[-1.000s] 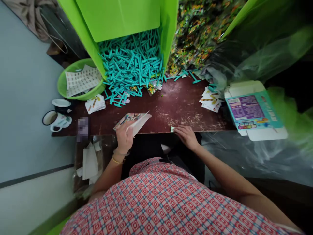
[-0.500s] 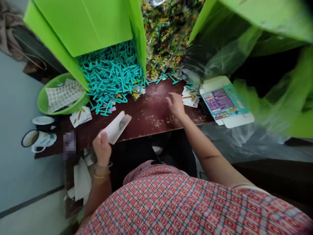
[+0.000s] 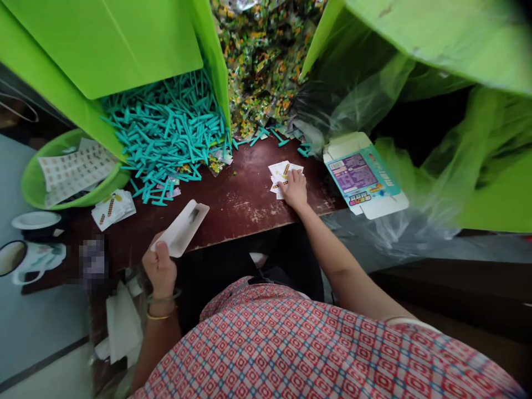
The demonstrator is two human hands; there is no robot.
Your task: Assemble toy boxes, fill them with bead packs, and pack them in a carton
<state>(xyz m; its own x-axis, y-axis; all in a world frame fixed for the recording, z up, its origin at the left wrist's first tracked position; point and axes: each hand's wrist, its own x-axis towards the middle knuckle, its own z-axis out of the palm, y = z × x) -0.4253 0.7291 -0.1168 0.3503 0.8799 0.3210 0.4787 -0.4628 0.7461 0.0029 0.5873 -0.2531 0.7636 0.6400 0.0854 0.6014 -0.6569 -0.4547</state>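
Head view: the left hand (image 3: 159,267), at about seven o'clock, pinches the near end of a white paper sleeve (image 3: 183,228) between thumb and fingers; the sleeve slants up toward one o'clock, over the front edge of the dark brown desk (image 3: 241,208). The right hand (image 3: 294,188), near the middle of the frame, lies palm down with fingers spread on a small stack of printed cards (image 3: 281,173), pressing it rather than gripping it. Just beside that stack, at three o'clock, a flattened carton (image 3: 361,177) with a teal and purple print hangs partly over the desk's right end. At eleven o'clock a heap of teal plastic sticks (image 3: 166,133) spills from a green box (image 3: 108,50) onto the desk. At twelve o'clock sits a clear bag of small multicoloured packets (image 3: 261,61). At nine o'clock a green bowl (image 3: 29,185) holds printed sheets, with a second card stack (image 3: 113,206) just beside it and a mug (image 3: 20,260) at the far left edge.
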